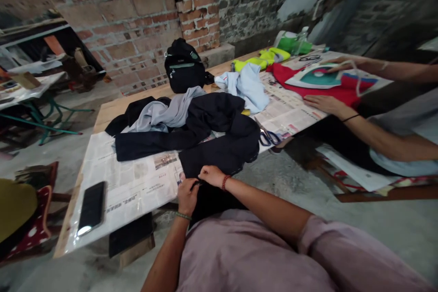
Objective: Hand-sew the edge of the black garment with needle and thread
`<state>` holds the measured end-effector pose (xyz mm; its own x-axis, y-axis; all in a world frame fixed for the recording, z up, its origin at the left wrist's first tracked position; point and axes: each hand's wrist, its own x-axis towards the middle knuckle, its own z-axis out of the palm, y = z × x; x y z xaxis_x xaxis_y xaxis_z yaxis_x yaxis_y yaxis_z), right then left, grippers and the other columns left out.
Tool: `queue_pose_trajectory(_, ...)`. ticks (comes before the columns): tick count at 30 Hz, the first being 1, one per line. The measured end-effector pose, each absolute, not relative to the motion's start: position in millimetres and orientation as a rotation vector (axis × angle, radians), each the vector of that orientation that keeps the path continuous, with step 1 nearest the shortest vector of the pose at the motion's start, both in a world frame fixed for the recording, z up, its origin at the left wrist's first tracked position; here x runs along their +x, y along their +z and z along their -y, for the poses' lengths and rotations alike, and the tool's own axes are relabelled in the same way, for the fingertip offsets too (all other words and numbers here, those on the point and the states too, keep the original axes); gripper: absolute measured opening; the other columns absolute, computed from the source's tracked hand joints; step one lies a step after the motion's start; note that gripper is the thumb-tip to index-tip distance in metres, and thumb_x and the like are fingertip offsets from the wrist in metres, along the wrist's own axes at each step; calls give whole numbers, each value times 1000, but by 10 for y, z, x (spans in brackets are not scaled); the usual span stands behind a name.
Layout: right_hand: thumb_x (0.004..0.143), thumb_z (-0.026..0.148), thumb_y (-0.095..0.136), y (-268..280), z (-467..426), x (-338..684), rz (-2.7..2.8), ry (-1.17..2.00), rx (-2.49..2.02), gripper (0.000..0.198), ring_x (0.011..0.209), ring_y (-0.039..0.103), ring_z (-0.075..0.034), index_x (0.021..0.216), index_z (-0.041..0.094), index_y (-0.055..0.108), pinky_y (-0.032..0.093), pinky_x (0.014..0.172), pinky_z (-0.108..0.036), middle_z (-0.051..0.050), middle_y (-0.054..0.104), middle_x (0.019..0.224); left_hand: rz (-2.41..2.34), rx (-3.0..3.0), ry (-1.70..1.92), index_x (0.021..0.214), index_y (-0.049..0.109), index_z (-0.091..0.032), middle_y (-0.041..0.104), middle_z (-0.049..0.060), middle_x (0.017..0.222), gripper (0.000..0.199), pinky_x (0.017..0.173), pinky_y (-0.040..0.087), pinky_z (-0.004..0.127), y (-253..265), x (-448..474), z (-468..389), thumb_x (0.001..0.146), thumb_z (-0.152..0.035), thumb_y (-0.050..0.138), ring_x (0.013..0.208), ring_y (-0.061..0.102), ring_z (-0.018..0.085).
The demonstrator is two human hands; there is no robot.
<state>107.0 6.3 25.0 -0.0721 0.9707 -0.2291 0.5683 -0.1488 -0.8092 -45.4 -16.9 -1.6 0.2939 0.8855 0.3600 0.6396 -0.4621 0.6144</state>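
Small, Cropped, Unreadable

We cannot tell what lies between the left hand [187, 197] and the right hand [212, 176] — too small, partly covered. Finer print on the newspaper [133, 182] escapes us. We see the co-worker [412, 121] cut off by the right edge, a yellow-green object [15, 210] by the left.

Table [116, 104], newspaper [137, 178] on top. Phone [91, 205] at near left corner; garments [219, 153] at centre, right of the phone; backpack [185, 73] behind these. Scissors [269, 138] just right of the garments, near the front edge. Farther right, iron [316, 77] on cloth [342, 93], bottle [303, 43] behind. Wall [147, 9] beyond the table.
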Motion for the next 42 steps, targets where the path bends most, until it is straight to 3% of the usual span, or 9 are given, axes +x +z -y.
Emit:
queue_pose_trajectory(6, 73, 20, 52, 275, -70, 1108, 1586, 1180, -1703, 10, 52, 42, -5, 66, 15, 57, 29, 48, -15, 4, 50, 56, -1392, 2205, 981, 83, 59, -19, 63, 3, 81, 12, 73, 43, 34, 27, -432, 185, 75, -18, 50, 78, 57, 17)
queue_pose_trajectory(13, 80, 26, 39, 265, 0, 1092, 1441, 1346, -1652, 23, 36, 38, -3, 72, 14, 57, 27, 37, -15, 5, 47, 50, -1387, 2186, 992, 81, 60, -19, 63, 2, 79, 12, 72, 44, 32, 42, -434, 201, 74, -17, 50, 77, 57, 16)
queue_pose_trajectory(24, 78, 13, 41, 303, 23, 1111, 1101, 1571, -1402, 8, 30, 44, -2, 74, 16, 48, 30, 31, -13, 6, 52, 54, -1379, 2187, 955, 81, 60, -20, 63, 2, 80, 12, 72, 43, 32, 77, -437, 218, 73, -17, 52, 77, 56, 16)
queue_pose_trajectory(34, 71, 22, 54, 231, 22, 1160, 1020, 1657, -1341, 10, 28, 35, -1, 68, 12, 56, 18, 28, -15, 6, 48, 48, -1375, 2199, 957, 81, 60, -20, 63, 1, 79, 12, 74, 41, 32, 7, -465, 220, 73, -15, 53, 77, 55, 15)
queue_pose_trajectory(42, 75, 23, 48, 207, 19, 1144, 995, 1658, -1328, 14, 27, 34, -1, 68, 13, 54, 18, 28, -16, 6, 47, 52, -1389, 2211, 945, 82, 60, -20, 62, 2, 80, 14, 74, 41, 32, 3, -472, 221, 72, -13, 53, 79, 55, 16)
